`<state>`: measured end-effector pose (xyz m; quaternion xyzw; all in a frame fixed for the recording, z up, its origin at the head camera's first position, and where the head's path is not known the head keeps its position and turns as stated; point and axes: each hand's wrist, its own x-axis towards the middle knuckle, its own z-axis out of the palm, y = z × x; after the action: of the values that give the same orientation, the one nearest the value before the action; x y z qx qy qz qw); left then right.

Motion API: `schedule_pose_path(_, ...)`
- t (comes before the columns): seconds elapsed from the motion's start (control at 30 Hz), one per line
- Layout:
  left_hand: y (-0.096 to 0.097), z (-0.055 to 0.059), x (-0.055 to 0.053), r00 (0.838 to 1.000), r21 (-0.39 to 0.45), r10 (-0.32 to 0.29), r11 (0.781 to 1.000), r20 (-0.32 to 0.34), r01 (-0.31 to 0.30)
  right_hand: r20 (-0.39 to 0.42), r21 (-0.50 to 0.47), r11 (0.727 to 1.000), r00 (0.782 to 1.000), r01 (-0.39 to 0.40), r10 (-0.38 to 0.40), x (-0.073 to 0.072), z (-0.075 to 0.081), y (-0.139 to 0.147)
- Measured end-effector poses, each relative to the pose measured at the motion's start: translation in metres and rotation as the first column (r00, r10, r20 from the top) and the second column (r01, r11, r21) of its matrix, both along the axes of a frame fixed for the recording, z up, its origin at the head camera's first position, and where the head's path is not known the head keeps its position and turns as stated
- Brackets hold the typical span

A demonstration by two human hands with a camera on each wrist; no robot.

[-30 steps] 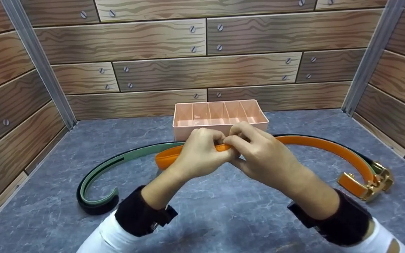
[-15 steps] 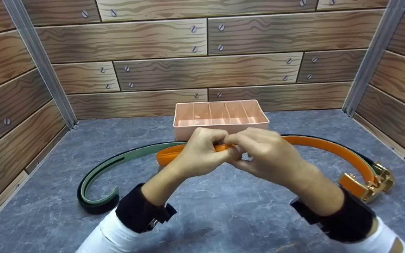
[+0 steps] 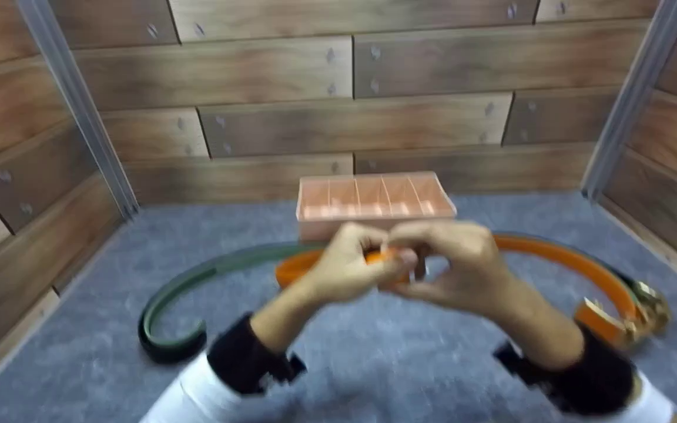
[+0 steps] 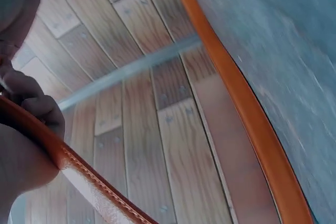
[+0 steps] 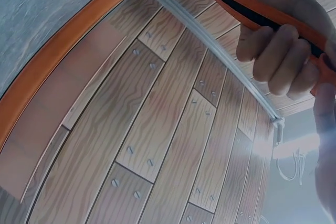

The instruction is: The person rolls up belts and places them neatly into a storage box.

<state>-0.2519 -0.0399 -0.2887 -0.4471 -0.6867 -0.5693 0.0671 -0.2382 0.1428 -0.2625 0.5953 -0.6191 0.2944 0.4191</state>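
An orange belt [image 3: 547,249] arcs across the table and doubles back in a loop at the left, where my left hand [image 3: 350,267] grips it. In the right wrist view, curled left-hand fingers [image 5: 281,59] wrap round the strap, which shows a black slot along its inside. My right hand [image 3: 462,264] meets the left one, its thumb and forefinger pinching the folded orange part; the exact contact is blurred. A green and black belt [image 3: 183,288] curls on the table at the left. Gold buckles [image 3: 647,311] lie at the right end.
Behind the hands stands a pink divided box [image 3: 376,202] with several compartments. Wood-patterned panels [image 3: 268,67] wall in the blue-grey tabletop [image 3: 374,358] at the back and sides, with metal posts [image 3: 83,111] at the corners.
My right hand has turned and arched higher, its fingers shifting along the folded orange belt. My left hand keeps its grip. The head view has shifted slightly and is blurred now.
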Motion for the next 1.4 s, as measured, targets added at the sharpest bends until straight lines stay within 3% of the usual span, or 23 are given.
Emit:
schedule_pose_path(0.03,0.003,0.0,0.002,1.0,0.013,-0.02,1.0,0.019,0.02,0.016,0.005,1.0,1.0,-0.002,0.002,0.001,-0.001,0.002)
schedule_pose_path(0.1,0.007,0.001,0.006,1.0,0.009,0.014,1.0,0.017,-0.015,0.022,0.034,0.999,1.0,-0.008,0.008,0.003,-0.002,0.005)
schedule_pose_path(0.2,0.009,0.004,0.009,0.983,-0.04,0.18,0.983,-0.022,-0.181,-0.059,0.119,0.99,0.996,0.078,-0.071,0.008,-0.001,0.006)
schedule_pose_path(0.23,0.009,0.005,0.01,0.965,-0.074,0.258,0.962,-0.053,-0.261,-0.115,0.139,0.982,0.987,0.127,-0.111,0.009,-0.001,0.005)
schedule_pose_path(0.3,0.009,0.006,0.012,0.91,-0.138,0.392,0.902,-0.133,-0.409,-0.224,0.164,0.959,0.955,0.233,-0.194,0.013,-0.002,0.002)
schedule_pose_path(0.37,0.01,0.005,0.015,0.853,-0.183,0.479,0.837,-0.209,-0.515,-0.317,0.159,0.924,0.905,0.347,-0.285,0.016,-0.004,-0.001)
schedule_pose_path(0.43,0.011,0.004,0.018,0.804,-0.21,0.524,0.784,-0.28,-0.584,-0.366,0.15,0.891,0.861,0.429,-0.353,0.019,-0.006,-0.004)
schedule_pose_path(0.53,0.012,0.004,0.021,0.766,-0.23,0.54,0.743,-0.349,-0.629,-0.394,0.156,0.867,0.835,0.473,-0.385,0.022,-0.008,-0.005)
schedule_pose_path(0.63,0.012,0.005,0.023,0.752,-0.232,0.536,0.732,-0.384,-0.64,-0.374,0.158,0.889,0.859,0.43,-0.349,0.02,-0.008,-0.005)
schedule_pose_path(0.73,0.011,0.005,0.023,0.777,-0.204,0.502,0.774,-0.38,-0.6,-0.291,0.149,0.935,0.918,0.323,-0.27,0.016,-0.008,-0.002)
schedule_pose_path(0.83,0.011,0.002,0.019,0.813,-0.131,0.45,0.841,-0.369,-0.525,-0.184,0.112,0.966,0.96,0.232,-0.21,0.014,-0.009,0.001)
schedule_pose_path(0.97,0.011,-0.004,0.012,0.867,-0.025,0.341,0.927,-0.364,-0.375,-0.076,0.044,0.987,0.985,0.156,-0.152,0.011,-0.009,0.002)
schedule_pose_path(1.07,0.011,-0.007,0.008,0.934,-0.01,0.19,0.979,-0.302,-0.202,-0.009,-0.009,0.997,0.997,0.083,-0.083,0.008,-0.011,0.0)
schedule_pose_path(1.17,0.009,-0.007,0.009,0.991,-0.023,0.02,0.999,-0.13,-0.024,0.064,-0.065,0.998,0.998,0.002,0.002,0.006,-0.012,-0.002)
schedule_pose_path(1.2,0.008,-0.006,0.01,0.998,-0.021,-0.032,0.999,-0.059,0.031,0.084,-0.079,0.996,0.996,-0.026,0.033,0.006,-0.012,-0.002)
schedule_pose_path(1.27,0.008,-0.003,0.012,0.995,-0.026,-0.091,0.995,0.049,0.092,0.099,-0.089,0.994,0.992,-0.066,0.075,0.006,-0.011,-0.003)
schedule_pose_path(1.33,0.007,0.001,0.016,0.991,-0.064,-0.089,0.993,0.097,0.096,0.072,-0.058,0.996,0.995,-0.069,0.073,0.007,-0.009,-0.003)
schedule_pose_path(1.4,0.007,0.005,0.019,0.999,-0.137,-0.005,0.991,0.041,0.01,0.011,0.005,1.0,1.0,-0.028,0.028,0.009,-0.007,-0.002)
